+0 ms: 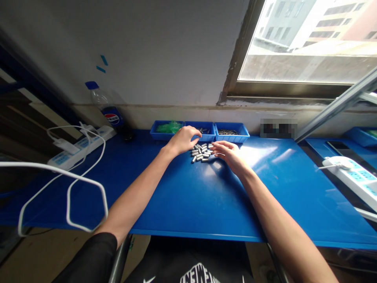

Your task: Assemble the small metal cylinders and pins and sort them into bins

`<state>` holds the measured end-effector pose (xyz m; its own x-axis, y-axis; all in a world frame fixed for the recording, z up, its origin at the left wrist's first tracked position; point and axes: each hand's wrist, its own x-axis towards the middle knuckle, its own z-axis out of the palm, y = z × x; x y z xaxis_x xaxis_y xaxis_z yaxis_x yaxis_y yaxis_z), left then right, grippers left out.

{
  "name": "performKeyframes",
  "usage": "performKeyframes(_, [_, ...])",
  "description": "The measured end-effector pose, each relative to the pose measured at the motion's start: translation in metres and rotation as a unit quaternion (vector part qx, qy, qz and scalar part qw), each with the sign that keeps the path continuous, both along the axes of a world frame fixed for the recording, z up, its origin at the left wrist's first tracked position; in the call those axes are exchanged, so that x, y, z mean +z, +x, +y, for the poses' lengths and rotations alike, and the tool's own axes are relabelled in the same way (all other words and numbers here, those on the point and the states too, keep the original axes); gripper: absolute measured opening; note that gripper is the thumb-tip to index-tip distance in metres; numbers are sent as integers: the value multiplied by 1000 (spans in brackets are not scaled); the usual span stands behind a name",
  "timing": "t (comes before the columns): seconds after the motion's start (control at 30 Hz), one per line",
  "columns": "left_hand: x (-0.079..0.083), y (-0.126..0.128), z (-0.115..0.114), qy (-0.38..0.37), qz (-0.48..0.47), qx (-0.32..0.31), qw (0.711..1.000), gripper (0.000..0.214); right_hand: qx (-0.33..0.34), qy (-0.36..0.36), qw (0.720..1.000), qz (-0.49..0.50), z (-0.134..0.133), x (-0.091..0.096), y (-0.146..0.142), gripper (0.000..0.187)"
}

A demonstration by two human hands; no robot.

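Observation:
A small pile of short silver metal cylinders (pixel 202 153) lies on the blue tabletop (pixel 188 200) between my hands. My left hand (pixel 185 140) is at the pile's upper left, in front of the bins. Its fingers and thumb curve with a gap between them, and I see nothing held. From the right, my right hand (pixel 229 152) reaches to the pile's edge with fingers stretched and slightly apart. Its fingertips are beside the nearest cylinders; whether they touch is too small to tell. The middle blue bin (pixel 209 137) holds small dark parts and is partly hidden by my left hand.
The left bin (pixel 160 136) contains green material; the right bin (pixel 235 138) contains thin metal pins. At left stand a cola bottle (pixel 113 118) and a power strip (pixel 63 157) with a looping white cable (pixel 85 181). Another power strip (pixel 357 173) lies at right.

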<state>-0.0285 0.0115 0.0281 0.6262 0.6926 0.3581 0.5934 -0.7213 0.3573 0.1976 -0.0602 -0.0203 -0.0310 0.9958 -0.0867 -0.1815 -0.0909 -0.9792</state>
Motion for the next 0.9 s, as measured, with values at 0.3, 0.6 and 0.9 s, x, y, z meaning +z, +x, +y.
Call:
performKeyframes(0.3, [-6, -7, -4, -86, 149, 30, 985, 34, 8, -4, 1000, -12, 1, -3, 2, 32])
performKeyframes(0.6, [-11, -6, -4, -111, 131, 53, 984, 28, 8, -8, 1000, -16, 0, -1, 1, 33])
performKeyframes(0.9, [4, 5, -9, -162, -130, -53, 977, 23, 14, 14, 999, -26, -1, 0, 0, 38])
